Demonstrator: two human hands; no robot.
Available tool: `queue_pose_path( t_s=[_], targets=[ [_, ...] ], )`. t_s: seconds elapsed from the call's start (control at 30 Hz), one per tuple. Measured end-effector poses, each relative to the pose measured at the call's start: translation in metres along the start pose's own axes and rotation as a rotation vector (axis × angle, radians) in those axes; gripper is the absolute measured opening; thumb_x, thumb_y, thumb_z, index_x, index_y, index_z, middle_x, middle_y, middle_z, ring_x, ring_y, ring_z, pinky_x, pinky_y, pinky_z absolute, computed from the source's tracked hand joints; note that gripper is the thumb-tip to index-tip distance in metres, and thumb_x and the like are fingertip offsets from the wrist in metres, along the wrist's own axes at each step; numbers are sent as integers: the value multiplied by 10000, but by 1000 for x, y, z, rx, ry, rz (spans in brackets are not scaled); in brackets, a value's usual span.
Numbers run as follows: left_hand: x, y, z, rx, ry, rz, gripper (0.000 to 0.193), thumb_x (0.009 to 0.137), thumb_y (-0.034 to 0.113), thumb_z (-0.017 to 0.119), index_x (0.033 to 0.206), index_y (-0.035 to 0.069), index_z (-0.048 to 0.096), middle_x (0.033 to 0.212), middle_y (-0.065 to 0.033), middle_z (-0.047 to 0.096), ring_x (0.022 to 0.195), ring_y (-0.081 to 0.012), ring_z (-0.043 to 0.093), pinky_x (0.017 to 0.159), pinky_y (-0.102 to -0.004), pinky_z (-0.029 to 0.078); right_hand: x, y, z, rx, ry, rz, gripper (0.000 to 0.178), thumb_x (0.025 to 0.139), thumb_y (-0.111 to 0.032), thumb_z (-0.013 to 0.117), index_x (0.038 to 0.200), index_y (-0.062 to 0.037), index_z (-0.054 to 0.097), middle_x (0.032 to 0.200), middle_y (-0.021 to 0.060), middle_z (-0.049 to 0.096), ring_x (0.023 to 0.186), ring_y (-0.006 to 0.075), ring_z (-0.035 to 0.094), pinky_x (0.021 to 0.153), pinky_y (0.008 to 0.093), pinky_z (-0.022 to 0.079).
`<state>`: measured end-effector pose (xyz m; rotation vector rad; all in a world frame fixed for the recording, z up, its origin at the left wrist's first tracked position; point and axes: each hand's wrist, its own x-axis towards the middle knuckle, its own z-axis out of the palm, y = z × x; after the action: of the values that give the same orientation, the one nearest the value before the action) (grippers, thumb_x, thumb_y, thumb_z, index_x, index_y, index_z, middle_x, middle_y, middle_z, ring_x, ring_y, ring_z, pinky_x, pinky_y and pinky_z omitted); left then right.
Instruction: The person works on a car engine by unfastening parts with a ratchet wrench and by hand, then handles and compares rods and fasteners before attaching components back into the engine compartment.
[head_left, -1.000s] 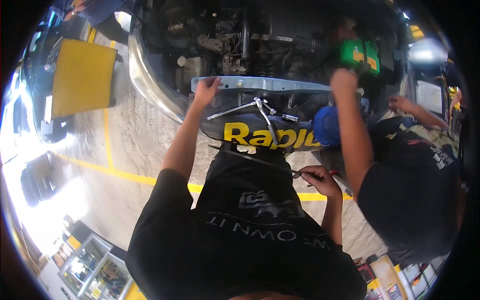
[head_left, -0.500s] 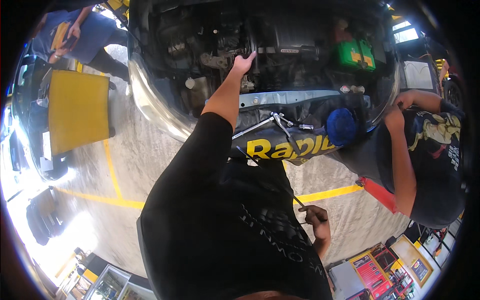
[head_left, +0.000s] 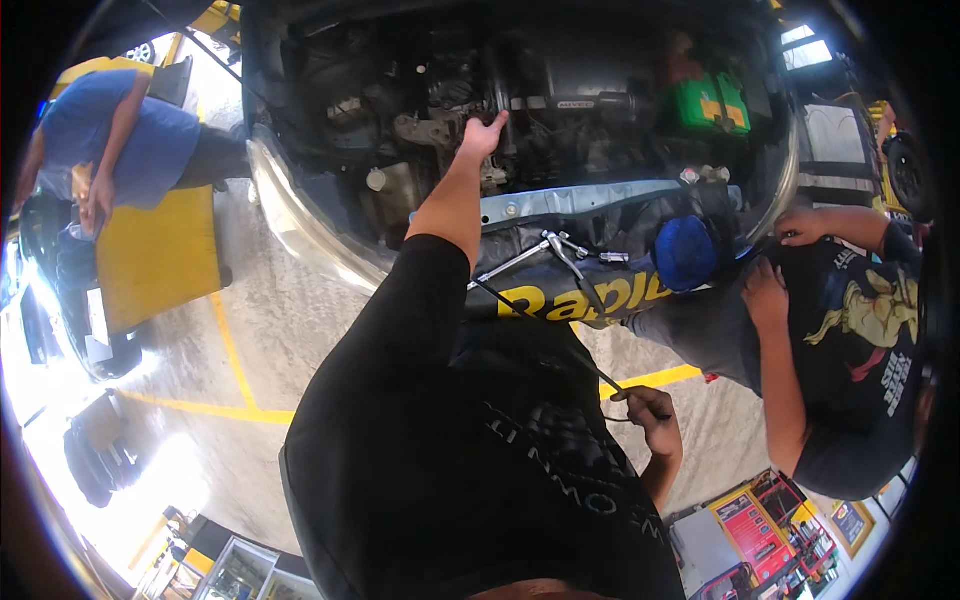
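Note:
My left hand (head_left: 484, 137) reaches into the engine bay (head_left: 420, 160), its thumb stuck out beside an upright black hose (head_left: 498, 75). Its other fingers are hidden below, so whether they grip anything cannot be made out. Low at my right side, my right hand (head_left: 650, 420) is closed on a long thin dark rod (head_left: 590, 368), which slants up and left across the front of my shirt. A metal ratchet-type tool (head_left: 562, 248) and a socket piece (head_left: 614, 257) lie on the dark fender cover (head_left: 545, 300) over the car's front edge. Beside them sits a round blue object (head_left: 684, 254).
A green battery (head_left: 712, 105) sits at the bay's right. One co-worker (head_left: 840, 330) stands close on my right, hands near the car's edge. Another person (head_left: 130, 140) stands at far left by a yellow panel (head_left: 160, 260). A red tool display (head_left: 755, 530) is behind right.
My right hand and the rod have shifted slightly right. The left-hand person has come lower into view; the right-hand co-worker's hands have moved apart and downward. My left hand stays nearly in place.

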<state>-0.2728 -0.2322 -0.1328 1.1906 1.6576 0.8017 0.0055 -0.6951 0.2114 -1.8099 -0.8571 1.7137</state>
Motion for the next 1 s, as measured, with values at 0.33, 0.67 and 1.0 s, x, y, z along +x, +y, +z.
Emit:
queue_pose_path(
  t_s=[0.33,0.67,1.0],
  targets=[
    [-18,51,35,2,-160,-227,882,812,653,640,1095,-181,607,1095,-331,649,1092,-410,629,925,-426,484,-6,8,5,-53,-54,-98,218,974,-155,572,1033,13,698,953,92,717,866,159,636,796,294,496],
    [-21,35,-22,646,-410,242,593,862,430,661,1227,-34,606,1190,-236,648,1159,-347,606,979,-399,465,-5,38,3,-46,-59,-72,275,993,-225,547,1078,-5,688,1015,92,709,939,162,623,860,306,475],
    [-201,69,-83,123,-877,302,452,1017,363,504,1267,-3,593,1104,-89,680,939,-138,614,844,-301,478,27,40,12,-114,-121,-276,316,1025,-279,491,1125,-57,693,917,21,672,759,92,517,705,242,434]
  ],
)
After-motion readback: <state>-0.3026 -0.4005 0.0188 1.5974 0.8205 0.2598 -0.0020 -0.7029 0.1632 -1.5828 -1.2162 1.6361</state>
